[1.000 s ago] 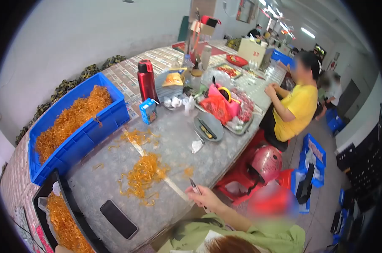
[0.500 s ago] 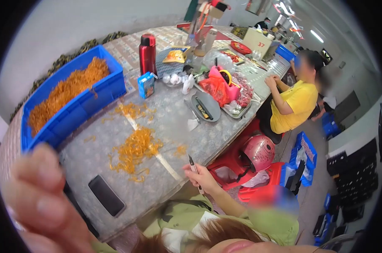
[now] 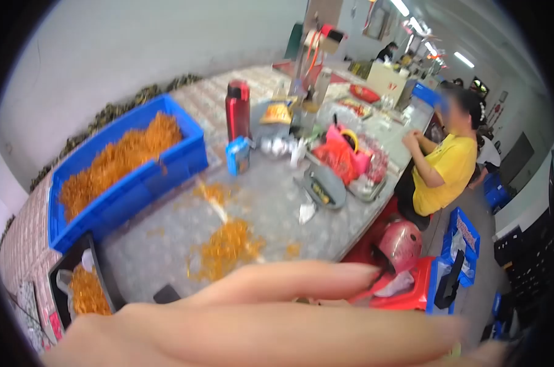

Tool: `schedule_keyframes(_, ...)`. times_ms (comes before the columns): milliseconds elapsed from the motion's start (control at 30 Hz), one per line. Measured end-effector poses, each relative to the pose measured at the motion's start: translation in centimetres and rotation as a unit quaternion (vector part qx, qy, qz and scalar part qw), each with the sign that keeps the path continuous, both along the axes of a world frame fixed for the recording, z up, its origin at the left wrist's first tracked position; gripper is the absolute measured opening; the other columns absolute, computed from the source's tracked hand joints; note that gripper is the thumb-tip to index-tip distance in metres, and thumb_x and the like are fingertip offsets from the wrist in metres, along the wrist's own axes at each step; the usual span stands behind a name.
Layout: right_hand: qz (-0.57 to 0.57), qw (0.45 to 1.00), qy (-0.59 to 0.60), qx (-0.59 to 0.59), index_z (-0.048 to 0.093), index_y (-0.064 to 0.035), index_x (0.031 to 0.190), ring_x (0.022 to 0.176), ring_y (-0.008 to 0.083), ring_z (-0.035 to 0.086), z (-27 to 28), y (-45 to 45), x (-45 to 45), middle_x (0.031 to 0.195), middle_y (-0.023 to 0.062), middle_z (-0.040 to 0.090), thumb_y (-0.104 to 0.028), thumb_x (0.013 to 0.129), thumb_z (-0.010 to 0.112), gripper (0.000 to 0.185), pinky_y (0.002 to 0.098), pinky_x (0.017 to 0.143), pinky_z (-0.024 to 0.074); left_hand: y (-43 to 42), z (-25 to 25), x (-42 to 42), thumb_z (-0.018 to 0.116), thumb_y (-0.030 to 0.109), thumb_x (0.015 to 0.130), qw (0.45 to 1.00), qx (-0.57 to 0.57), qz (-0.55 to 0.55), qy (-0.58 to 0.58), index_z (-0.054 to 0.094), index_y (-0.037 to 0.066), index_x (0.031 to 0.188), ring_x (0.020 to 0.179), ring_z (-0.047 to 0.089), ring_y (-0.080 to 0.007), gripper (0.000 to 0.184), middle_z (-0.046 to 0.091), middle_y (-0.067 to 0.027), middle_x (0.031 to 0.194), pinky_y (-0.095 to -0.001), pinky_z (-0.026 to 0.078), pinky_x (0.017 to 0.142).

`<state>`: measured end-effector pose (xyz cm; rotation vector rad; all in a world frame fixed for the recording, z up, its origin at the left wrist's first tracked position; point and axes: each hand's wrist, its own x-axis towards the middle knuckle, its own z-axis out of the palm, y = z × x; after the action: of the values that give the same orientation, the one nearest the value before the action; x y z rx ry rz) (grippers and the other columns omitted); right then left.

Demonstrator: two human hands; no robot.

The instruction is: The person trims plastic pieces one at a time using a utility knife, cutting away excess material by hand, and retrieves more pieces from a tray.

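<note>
My left hand [image 3: 258, 321] fills the bottom of the view, very close to the camera. Its fingers stretch out toward the right, slightly blurred, with nothing seen in them. Beyond the fingers lies a loose heap of shiny orange-gold curled strips [image 3: 228, 248] on the grey table [image 3: 148, 251]. A corner of a dark phone [image 3: 166, 295] shows just above the hand. My right hand is not in view.
A blue bin [image 3: 136, 177] of the same strips stands at left; a black tray [image 3: 107, 275] holds more. Behind are a red flask [image 3: 238, 110], a blue carton [image 3: 237, 156] and a grey dish [image 3: 330, 183]. Right: a pink helmet [image 3: 401, 244] and a seated person in yellow [image 3: 451, 162].
My left hand has come from the lower left across the bottom, its bent fingers now stretched. My right hand, which held a pen, is out of sight. The camera view has shifted; the black tray now shows.
</note>
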<state>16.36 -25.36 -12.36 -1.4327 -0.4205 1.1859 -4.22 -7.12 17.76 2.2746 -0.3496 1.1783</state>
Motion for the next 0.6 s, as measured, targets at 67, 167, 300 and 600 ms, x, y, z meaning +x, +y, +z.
schedule_keyframes(67,-0.007,0.999,0.003,-0.041,0.055,-0.0061,0.104,0.050,0.0014,0.036,1.4,0.0,-0.9,0.065,-0.0072,0.044,-0.018,0.086,0.060,0.021,0.0181,0.043,0.0279,0.1,-0.3,-0.1,0.054,-0.002,0.081,1.000,-0.008,-0.002,-0.001,0.058,0.007,0.092,0.077,0.053,-0.0149,0.015,0.056,-0.0025,0.080,-0.0309,0.043,0.073)
schedule_keyframes(167,-0.008,0.999,0.033,0.001,0.054,-0.0032,0.103,0.051,0.0018,0.036,2.5,-0.3,-0.6,0.066,-0.0057,0.043,-0.012,0.087,0.058,0.020,0.0180,0.043,0.0268,0.0,-0.6,-0.2,0.054,-0.002,0.080,1.000,-0.011,-0.002,-0.015,0.059,0.007,0.090,0.076,0.054,-0.0148,0.014,0.057,-0.0028,0.080,-0.0301,0.044,0.072)
schedule_keyframes(300,-0.015,0.999,0.024,0.018,0.051,-0.0010,0.104,0.050,0.0020,0.036,3.0,0.1,-0.5,0.066,-0.0046,0.042,-0.011,0.087,0.057,0.021,0.0185,0.042,0.0254,-0.4,-0.9,0.0,0.054,-0.003,0.079,0.999,0.013,-0.008,-0.029,0.059,0.006,0.088,0.075,0.054,-0.0146,0.014,0.057,-0.0032,0.079,-0.0291,0.044,0.071)
schedule_keyframes(600,-0.022,0.999,-0.005,0.031,0.055,-0.0054,0.102,0.051,0.0020,0.037,2.6,-0.2,-0.1,0.068,-0.0057,0.045,-0.018,0.085,0.058,0.021,0.0185,0.043,0.0280,-1.2,-1.8,1.9,0.055,-0.004,0.076,0.997,0.041,-0.033,-0.055,0.061,0.005,0.084,0.073,0.055,-0.0142,0.013,0.058,-0.0041,0.079,-0.0268,0.044,0.069)
